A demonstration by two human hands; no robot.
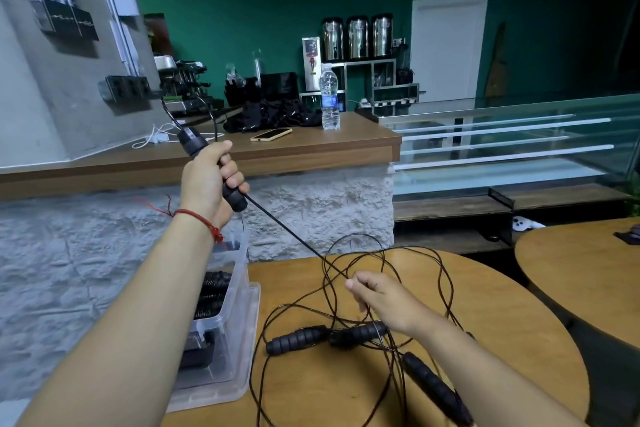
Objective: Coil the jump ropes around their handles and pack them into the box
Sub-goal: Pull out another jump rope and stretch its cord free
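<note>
Two hands share one jump rope. The left hand [207, 180], raised in front of the stone wall with a red string bracelet [204, 218] on its wrist, is clenched round a black foam handle [235, 199], whose ends stick out above and below the fist. From the lower end a thin black cord [294, 236] runs taut, down and to the right, to the right hand [377, 298], which pinches it between thumb and curled fingers just above the round wooden table [311, 392]. More cord leaves the upper end of the grip and loops upward. Under and around the right hand a loose tangle [389, 354] of the same cord sprawls over the table, and three more handles [298, 340] lie in it, two end to end and one nearer the right forearm. At the table's left edge, partly behind the left forearm, stands a clear plastic box [235, 305] with coiled ropes [213, 291] already inside. Behind, on a higher, long wooden table, lie a phone [271, 134] and a heap of black cloth [273, 116], with a water bottle [329, 97] standing just beside them.
</note>
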